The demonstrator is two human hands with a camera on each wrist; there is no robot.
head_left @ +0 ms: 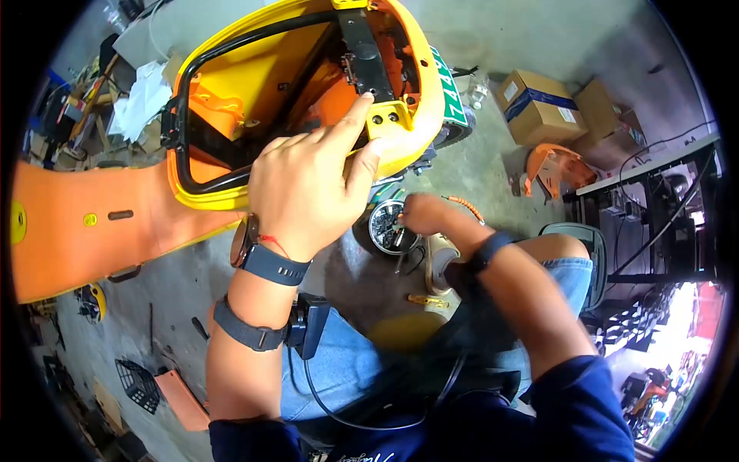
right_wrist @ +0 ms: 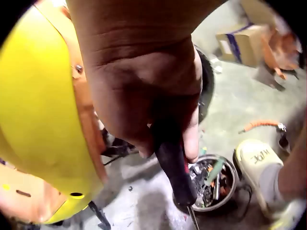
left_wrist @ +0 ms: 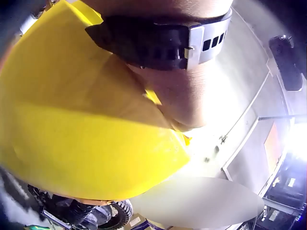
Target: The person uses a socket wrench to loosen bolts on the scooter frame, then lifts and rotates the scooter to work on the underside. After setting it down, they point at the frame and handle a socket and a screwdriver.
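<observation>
My left hand point(head_left: 312, 181) lies over the edge of the yellow and orange scooter body point(head_left: 423, 92), its index fingertip on a black metal bracket point(head_left: 368, 69). The thumb sits apart, beside a yellow piece with two dark holes point(head_left: 385, 117). In my right hand point(head_left: 425, 214) is a screwdriver point(right_wrist: 175, 163) with a black and red handle, its metal shaft pointing down in the right wrist view. This hand is above the floor beside a round metal bowl point(right_wrist: 232, 191) full of small hardware. The left wrist view shows the yellow panel point(left_wrist: 86, 129) under the forearm; the left fingers are hidden there.
A black rubber seal point(head_left: 231, 46) rims the body's opening. A green plate point(head_left: 450, 88) and a tyre point(head_left: 456, 135) are at its rear. Cardboard boxes point(head_left: 539, 104) and an orange panel point(head_left: 558, 171) lie right. A light clog point(right_wrist: 254, 160) on a foot stands by the bowl.
</observation>
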